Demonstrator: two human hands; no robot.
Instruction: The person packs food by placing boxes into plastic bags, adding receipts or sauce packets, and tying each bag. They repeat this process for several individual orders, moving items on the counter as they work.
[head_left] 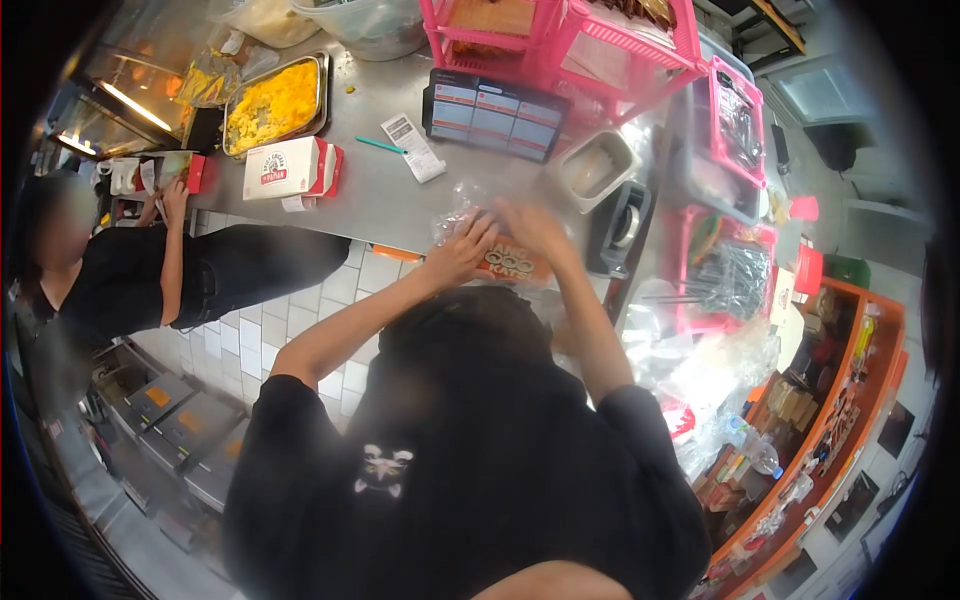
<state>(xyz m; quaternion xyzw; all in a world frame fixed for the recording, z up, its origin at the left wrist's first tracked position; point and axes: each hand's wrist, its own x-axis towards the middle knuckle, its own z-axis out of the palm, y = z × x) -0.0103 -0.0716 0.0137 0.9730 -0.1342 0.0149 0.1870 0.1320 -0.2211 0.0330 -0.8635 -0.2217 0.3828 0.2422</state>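
Note:
An orange printed box point(517, 262) in a clear plastic bag point(455, 208) lies at the counter's front edge, close to my body. My left hand point(465, 250) is at the bag's left side, its fingers bent over the plastic. From the right, my right hand point(532, 228) reaches the gathered top of the bag with its fingers curled in, slightly blurred. Both hands grip the thin plastic above the box. Part of the box's print shows below my hands; its far side is hidden by them.
Behind the bag are a receipt point(413, 147), a green pen-like stick point(381, 145) and a tablet point(492, 113). White-and-red boxes point(282, 168) and a tray of yellow food point(275, 105) stand left. A metal container point(597, 170) and tape dispenser point(618, 228) stand right. A co-worker point(130, 270) works at left.

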